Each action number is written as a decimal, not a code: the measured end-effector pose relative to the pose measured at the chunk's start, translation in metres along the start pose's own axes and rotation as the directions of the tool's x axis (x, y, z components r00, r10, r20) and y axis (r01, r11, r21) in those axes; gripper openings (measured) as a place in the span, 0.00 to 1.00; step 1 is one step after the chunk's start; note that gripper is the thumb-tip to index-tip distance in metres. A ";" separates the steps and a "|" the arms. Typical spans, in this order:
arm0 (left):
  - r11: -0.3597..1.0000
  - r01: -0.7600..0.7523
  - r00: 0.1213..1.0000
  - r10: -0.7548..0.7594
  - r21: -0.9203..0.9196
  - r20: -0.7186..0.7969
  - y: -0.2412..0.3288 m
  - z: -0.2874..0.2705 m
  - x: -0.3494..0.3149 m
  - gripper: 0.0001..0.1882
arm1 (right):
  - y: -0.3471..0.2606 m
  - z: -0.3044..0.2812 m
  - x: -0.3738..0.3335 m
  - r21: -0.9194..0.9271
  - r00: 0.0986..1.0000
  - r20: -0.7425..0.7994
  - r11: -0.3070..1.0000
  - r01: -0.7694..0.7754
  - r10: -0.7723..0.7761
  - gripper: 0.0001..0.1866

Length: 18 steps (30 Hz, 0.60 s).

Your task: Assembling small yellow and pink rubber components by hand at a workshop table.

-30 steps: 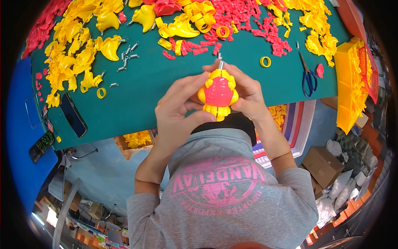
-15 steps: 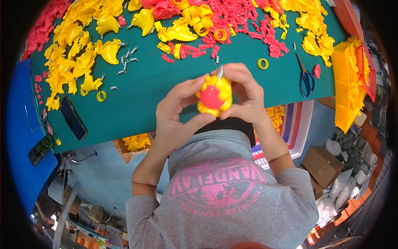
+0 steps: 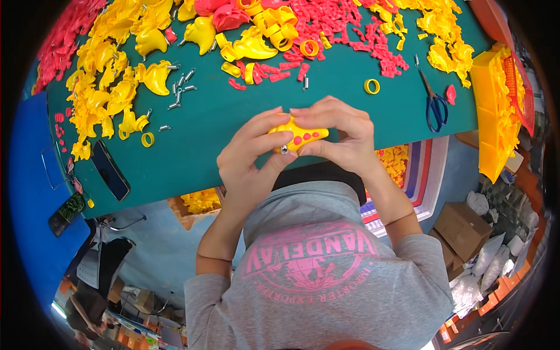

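Note:
Both my hands hold one small yellow plastic toy part (image 3: 312, 135) with a row of red dots on its side, just above the front edge of the green table. My left hand (image 3: 252, 143) grips its left end, where a shiny metal spring end (image 3: 284, 149) pokes out near the thumb. On the other end, the fingers and thumb of my right hand (image 3: 344, 131) are closed. Fingers cover much of the part. Beyond my hands lie a loose spring (image 3: 305, 83) and a yellow ring (image 3: 371, 86) on the green table top (image 3: 204, 116).
Yellow shell pieces (image 3: 105, 76) and small red pieces (image 3: 332, 26) are heaped along the far side. Blue-handled scissors (image 3: 434, 108) lie at right, beside a yellow bin (image 3: 487, 111). A phone (image 3: 111, 169) rests at left. Below the edge stands a box of yellow parts (image 3: 201, 201).
The toy part has been turned in my hands: its round red face and upright spring have given way to a yellow side with red dots, the spring end now low at left.

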<state>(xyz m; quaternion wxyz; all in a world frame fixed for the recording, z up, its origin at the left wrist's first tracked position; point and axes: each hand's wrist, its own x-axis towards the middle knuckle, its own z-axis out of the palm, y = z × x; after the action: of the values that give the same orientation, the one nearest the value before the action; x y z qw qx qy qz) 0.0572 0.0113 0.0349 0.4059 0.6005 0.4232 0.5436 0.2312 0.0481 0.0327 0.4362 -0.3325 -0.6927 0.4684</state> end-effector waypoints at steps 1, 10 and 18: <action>1.000 0.000 1.000 0.000 0.002 0.003 0.000 0.000 0.001 0.13 | 0.000 0.000 0.000 -0.005 0.999 -0.010 0.999 0.047 -0.047 0.19; 0.964 0.176 0.982 -0.187 -0.201 -0.040 -0.005 -0.002 0.005 0.14 | 0.004 0.004 0.000 -0.025 0.997 -0.070 0.999 0.035 -0.037 0.20; 0.999 -0.040 0.999 0.039 0.033 0.035 -0.015 -0.010 0.014 0.15 | 0.006 0.013 0.000 -0.002 0.990 -0.120 0.997 -0.071 0.070 0.20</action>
<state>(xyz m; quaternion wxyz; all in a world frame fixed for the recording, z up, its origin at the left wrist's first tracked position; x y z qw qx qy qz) 0.0473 0.0299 0.0258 0.3922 0.6245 0.4134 0.5340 0.2197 0.0452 0.0246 0.4591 -0.3857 -0.6543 0.4607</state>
